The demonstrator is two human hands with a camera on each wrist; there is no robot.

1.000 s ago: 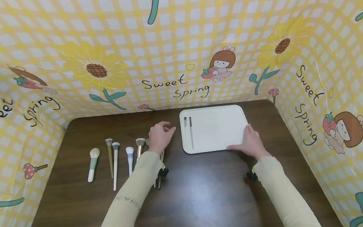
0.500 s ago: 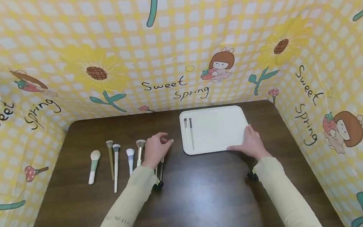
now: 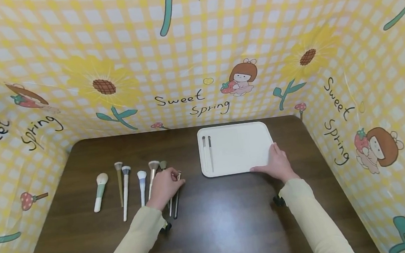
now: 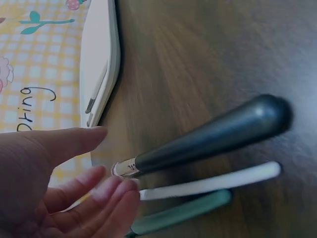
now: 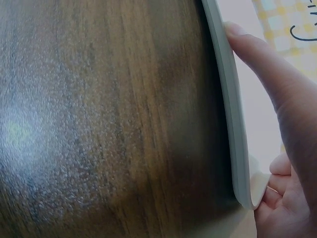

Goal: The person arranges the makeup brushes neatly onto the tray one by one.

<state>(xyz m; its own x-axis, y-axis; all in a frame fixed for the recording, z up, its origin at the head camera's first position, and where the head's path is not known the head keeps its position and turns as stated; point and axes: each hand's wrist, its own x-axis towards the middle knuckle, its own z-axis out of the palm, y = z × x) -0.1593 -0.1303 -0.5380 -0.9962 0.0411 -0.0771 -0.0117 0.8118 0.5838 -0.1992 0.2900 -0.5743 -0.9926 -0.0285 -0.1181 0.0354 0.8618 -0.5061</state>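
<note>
My left hand point(image 3: 164, 188) is over the right end of a row of makeup brushes, thumb and fingers apart. In the left wrist view its fingertips are by the metal collar of a black-handled makeup brush point(image 4: 213, 131); whether they touch it I cannot tell. Beside that lie a white-handled brush point(image 4: 213, 186) and a green-handled brush point(image 4: 183, 213), partly hidden by the fingers. My right hand point(image 3: 279, 166) grips the near right corner of a white tray point(image 3: 239, 151), thumb on the front rim and fingers at the right side. Two slim brushes point(image 3: 211, 154) lie at the tray's left.
Left of my left hand lie a fluffy brush with green and white handle point(image 3: 101, 191), a gold-brown brush point(image 3: 120, 186), a white-handled brush point(image 3: 126, 195), a lilac-and-white brush point(image 3: 142, 188) and a wide-headed brush point(image 3: 153, 171). Patterned cloth point(image 3: 179, 72) surrounds the dark wooden table point(image 3: 229, 224).
My left hand has moved away from the tray, left and toward me, down over the rightmost brushes. My right hand stays on the tray corner. The head view has shifted slightly.
</note>
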